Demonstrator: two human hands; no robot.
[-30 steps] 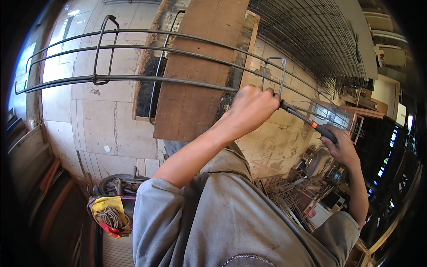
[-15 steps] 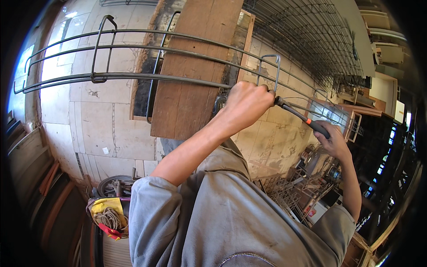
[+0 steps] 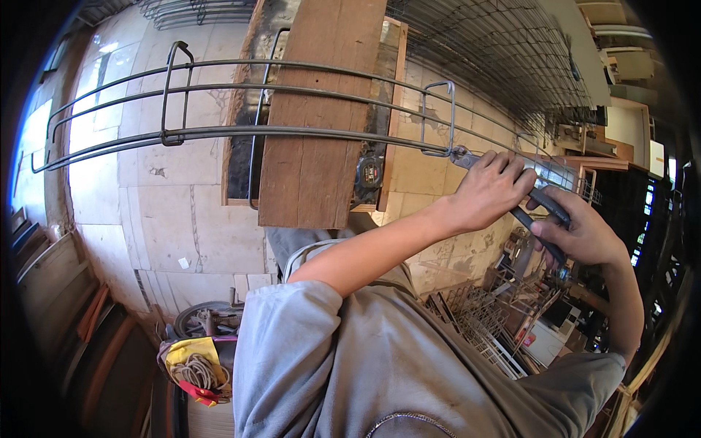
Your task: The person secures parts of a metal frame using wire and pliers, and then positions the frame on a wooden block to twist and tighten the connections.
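A long rebar cage (image 3: 314, 134) of thin steel bars and bent stirrups runs across in front of me. At its right part, the jaws of a pair of pincers (image 3: 463, 156) meet the lower corner of a stirrup (image 3: 450, 117). My left hand (image 3: 491, 187) is closed over the neck of the pincers, beside the lower bars; whether it also grips a bar is hidden. My right hand (image 3: 588, 228) is wrapped around the dark grips, which stand apart.
A brown wooden plank (image 3: 314, 175) lies under the cage, with a tape measure (image 3: 369, 172) beside it. Stacked wire mesh (image 3: 504, 58) stands at the far right. On the lower left are a yellow and red bag with rope (image 3: 197, 369) and a wheel (image 3: 208, 317).
My left hand has moved right, off the stirrup's corner onto the pincers. My right hand has shifted right and down, and the pincers' grips have spread apart.
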